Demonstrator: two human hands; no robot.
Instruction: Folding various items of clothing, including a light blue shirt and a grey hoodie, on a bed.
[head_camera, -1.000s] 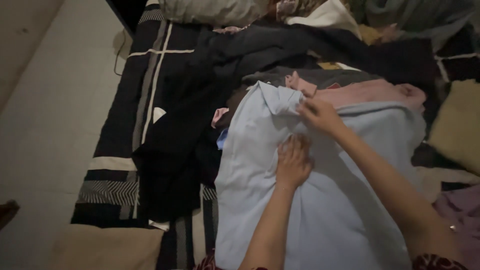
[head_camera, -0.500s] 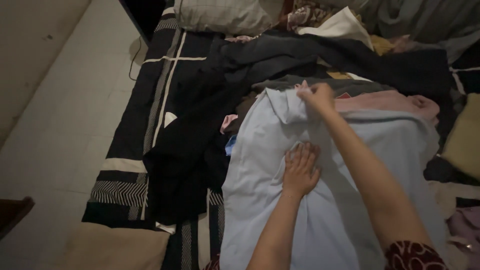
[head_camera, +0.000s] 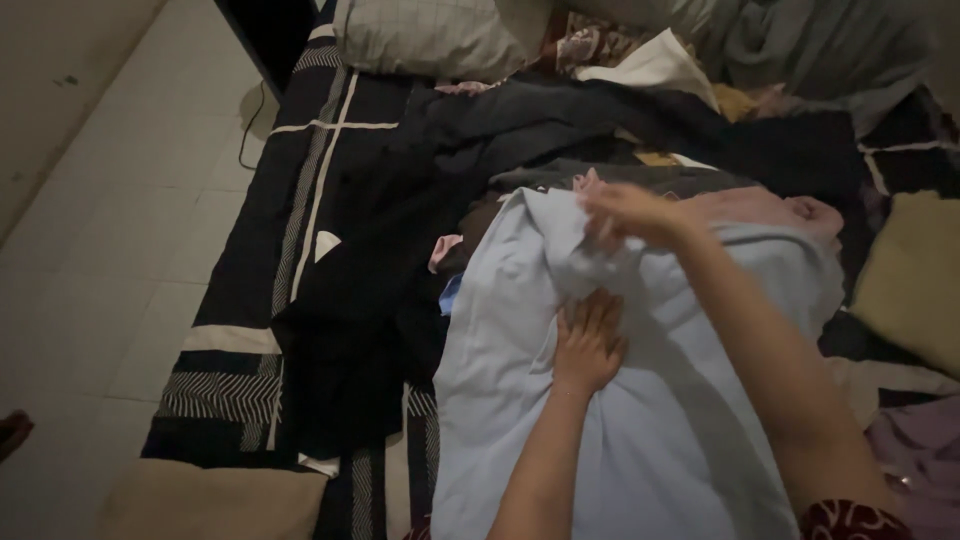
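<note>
Two bare hands are seen on a pale blue garment (head_camera: 620, 430) that is spread over a heap of clothes on a dark striped bedcover (head_camera: 300, 220). The left hand (head_camera: 588, 340) is laid flat on the cloth, palm down and fingers spread, so nothing is gripped by it; the fabric is only pressed down. The right hand (head_camera: 625, 215) is closed around a bunched fold at the garment's upper edge, and that fold is lifted slightly off the pile.

Compared with half a second earlier, the right hand is found raised a little and blurred, and more cloth is gathered beneath it into a crumpled ridge just above the left fingertips. The left hand is kept at about the same spot on the garment. The gap between the two hands is roughly unchanged.

A pink garment (head_camera: 760, 205) is seen just behind the blue one, touching its far edge, and a dark jacket (head_camera: 360, 300) lies beside it on the left. A grey pillow (head_camera: 430, 35) is placed at the head of the bed, and a tan cushion (head_camera: 915, 270) rests well to the right. A pale tiled floor (head_camera: 100, 270) is visible along the left side.
</note>
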